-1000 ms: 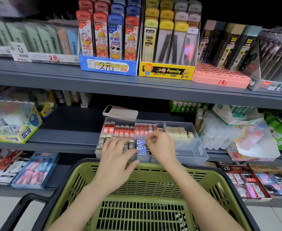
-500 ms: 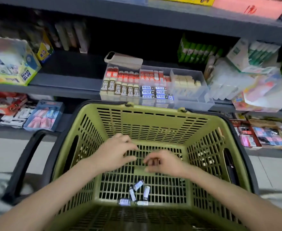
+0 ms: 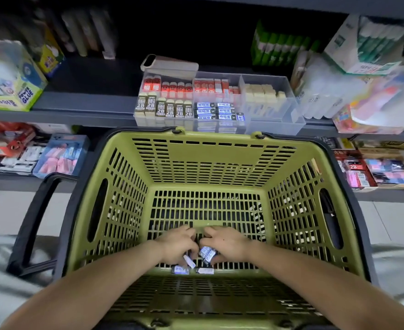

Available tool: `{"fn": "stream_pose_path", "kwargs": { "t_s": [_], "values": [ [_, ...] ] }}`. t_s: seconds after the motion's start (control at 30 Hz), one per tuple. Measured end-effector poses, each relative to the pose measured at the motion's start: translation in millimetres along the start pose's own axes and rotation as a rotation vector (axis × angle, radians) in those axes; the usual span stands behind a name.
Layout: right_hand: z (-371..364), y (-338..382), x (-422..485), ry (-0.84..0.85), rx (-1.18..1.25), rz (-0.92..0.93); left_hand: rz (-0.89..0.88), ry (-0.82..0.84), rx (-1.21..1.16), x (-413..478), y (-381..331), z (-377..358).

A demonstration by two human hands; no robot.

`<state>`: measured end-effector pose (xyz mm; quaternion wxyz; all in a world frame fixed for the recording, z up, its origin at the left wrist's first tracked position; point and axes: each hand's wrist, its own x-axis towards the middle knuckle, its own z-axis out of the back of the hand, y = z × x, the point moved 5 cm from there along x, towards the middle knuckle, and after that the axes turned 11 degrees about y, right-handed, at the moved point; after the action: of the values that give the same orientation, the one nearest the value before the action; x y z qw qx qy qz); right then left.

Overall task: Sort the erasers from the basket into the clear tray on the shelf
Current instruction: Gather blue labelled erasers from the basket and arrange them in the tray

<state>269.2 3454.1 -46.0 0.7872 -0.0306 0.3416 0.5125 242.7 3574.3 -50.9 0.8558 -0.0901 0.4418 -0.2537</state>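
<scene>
Since before, the left hand and right hand are reaching lower into the basket, fingers curling round erasers; two more are lying by its near wall.

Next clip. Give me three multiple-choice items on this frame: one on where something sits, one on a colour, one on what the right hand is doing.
1. In the clear plastic divided tray on the grey shelf, the blue-wrapped erasers sit in:
A. the front of the middle compartment
B. the right compartment
C. the back of the left compartment

2. The slotted plastic basket is:
A. red
B. olive green
C. blue

3. The right hand is:
A. flat on the shelf
B. pinching a blue-wrapped eraser low in the basket
C. gripping the basket's handle

Answers:
1 A: they line up in front of the red erasers in that compartment.
2 B: its walls and floor are green.
3 B: its fingers curl round the wrapper.
</scene>
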Motion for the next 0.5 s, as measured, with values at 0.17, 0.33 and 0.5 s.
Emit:
{"fn": "stream_pose_path", "kwargs": {
  "t_s": [0.17, 0.33, 0.5],
  "values": [
    [6.6, -25.2, -10.3, -0.117, 0.168, -0.147, 0.159, -0.116, -0.537, 1.4, 19.2, 8.6],
    [25.9, -44.7, -11.2, -0.289, 0.433, -0.273, 0.291, -0.213, -1.602, -3.1, 35.3, 12.5],
    [12.7, -41.3, 4.0, -0.083, 0.174, -0.332, 0.384, -0.277, -1.796, -0.1, 40.4, 11.3]
  ]
}}
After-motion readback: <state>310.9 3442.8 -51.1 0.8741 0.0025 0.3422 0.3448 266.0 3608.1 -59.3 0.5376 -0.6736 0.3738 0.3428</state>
